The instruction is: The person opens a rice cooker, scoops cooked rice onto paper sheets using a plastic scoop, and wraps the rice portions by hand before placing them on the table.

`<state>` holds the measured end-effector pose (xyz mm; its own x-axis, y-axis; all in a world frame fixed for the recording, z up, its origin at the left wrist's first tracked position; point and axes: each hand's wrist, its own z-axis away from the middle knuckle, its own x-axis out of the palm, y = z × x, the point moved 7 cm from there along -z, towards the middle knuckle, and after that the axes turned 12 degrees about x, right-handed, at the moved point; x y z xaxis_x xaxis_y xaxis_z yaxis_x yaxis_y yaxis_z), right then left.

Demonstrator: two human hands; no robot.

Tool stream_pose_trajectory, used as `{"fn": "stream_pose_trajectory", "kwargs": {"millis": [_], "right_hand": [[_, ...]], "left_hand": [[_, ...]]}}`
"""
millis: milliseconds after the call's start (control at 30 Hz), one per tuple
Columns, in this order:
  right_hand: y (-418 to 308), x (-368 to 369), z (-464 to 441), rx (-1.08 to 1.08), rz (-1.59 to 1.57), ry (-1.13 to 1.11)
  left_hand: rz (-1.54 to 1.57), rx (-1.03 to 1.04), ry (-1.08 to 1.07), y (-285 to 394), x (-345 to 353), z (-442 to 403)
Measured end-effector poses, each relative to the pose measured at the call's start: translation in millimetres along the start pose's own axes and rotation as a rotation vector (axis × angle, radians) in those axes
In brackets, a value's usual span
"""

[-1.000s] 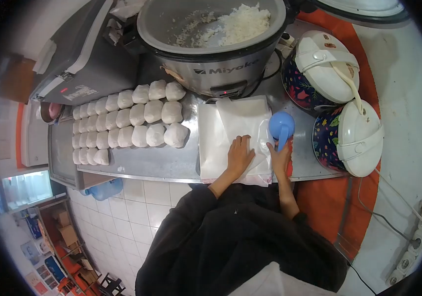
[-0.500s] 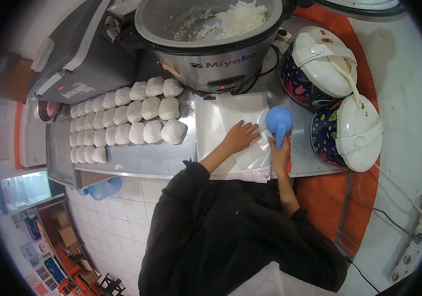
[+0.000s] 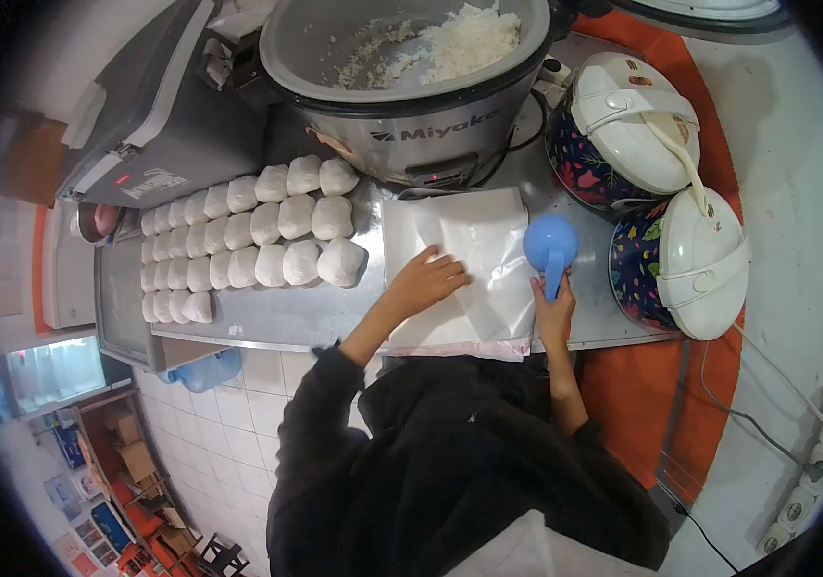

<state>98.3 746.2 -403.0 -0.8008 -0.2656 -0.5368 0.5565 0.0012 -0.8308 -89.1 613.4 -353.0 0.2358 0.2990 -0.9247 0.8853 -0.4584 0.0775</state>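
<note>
My left hand (image 3: pixel 426 283) is over the stack of white wrapping paper (image 3: pixel 411 332), fingers apart and holding nothing; I cannot tell whether it touches the top sheet. The paper is glossy and slightly creased. My right hand (image 3: pixel 554 313) grips the handle of a blue plastic scoop (image 3: pixel 550 242), whose rounded bowl bulges toward me, just right of the paper. Rows of white wrapped parcels (image 3: pixel 264 223) stand left of the stack. Behind it is a large rice cooker (image 3: pixel 431 135) with its pot open and cooked rice (image 3: pixel 471 43) inside.
Two flowered containers with white lids, a rear one (image 3: pixel 623 125) and a front one (image 3: pixel 685 264), stand at the right. A grey cool box (image 3: pixel 162 125) is at the back left. The steel table (image 3: pixel 267 317) has its front edge before me. A power strip (image 3: pixel 815 462) hangs on the right wall.
My left hand has moved left and slightly toward me across the paper. The right hand still holds the scoop, and both have shifted only a little.
</note>
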Motion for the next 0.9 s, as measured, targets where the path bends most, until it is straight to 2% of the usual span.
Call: {"fn": "stream_pose_trajectory", "kwargs": {"millis": [100, 233, 367, 433, 467, 533, 567, 600, 667, 700, 767, 800, 867, 900], "right_hand": [[15.5, -1.4, 5.3, 0.089, 0.073, 0.006], [12.6, 2.8, 14.9, 0.105, 0.077, -0.048], [7.8, 5.3, 18.9, 0.04, 0.1, -0.009], [2.5, 6.7, 19.8, 0.046, 0.12, -0.011], [0.1, 8.2, 21.2, 0.055, 0.137, -0.015], [-3.5, 9.9, 23.0, 0.083, 0.123, -0.003], [-5.2, 10.1, 22.9, 0.106, 0.103, 0.009], [-8.0, 10.9, 23.3, 0.103, 0.108, 0.014], [-9.2, 16.8, 23.8, 0.122, 0.062, -0.018], [-6.7, 20.6, 22.6, 0.119, 0.063, -0.016], [-5.5, 22.7, 23.1, 0.009, 0.165, 0.061], [-6.4, 21.0, 24.3, 0.006, 0.161, 0.068], [-21.4, 14.8, 27.5, -0.146, 0.304, 0.145], [-21.2, 4.5, 26.1, -0.161, 0.286, 0.17]], "left_hand": [[0.057, -0.213, -0.093, -1.0, -11.3, 55.6], [0.004, -0.256, -0.22, 5.0, 3.5, 101.5], [0.04, -0.307, -0.168, 7.9, 10.2, 114.6], [0.264, -0.485, -0.112, -1.6, 4.2, 113.4], [0.269, -0.484, -0.111, -2.8, 6.0, 109.9], [0.253, -0.797, 0.218, -22.8, -5.1, 115.4], [0.242, -0.847, 0.339, -29.7, 1.3, 120.6], [0.247, -0.845, 0.345, -35.5, 19.3, 121.2], [0.177, -1.02, 0.497, -50.8, 43.2, 133.4], [0.178, -1.019, 0.502, -53.5, 46.7, 128.8], [0.252, -1.018, 0.269, -56.1, 66.5, 116.9], [0.25, -1.011, 0.272, -56.8, 61.9, 111.2], [0.318, -0.995, 0.144, -60.1, 54.3, 95.0], [0.381, -1.014, 0.171, -62.2, 52.0, 92.9]]}}
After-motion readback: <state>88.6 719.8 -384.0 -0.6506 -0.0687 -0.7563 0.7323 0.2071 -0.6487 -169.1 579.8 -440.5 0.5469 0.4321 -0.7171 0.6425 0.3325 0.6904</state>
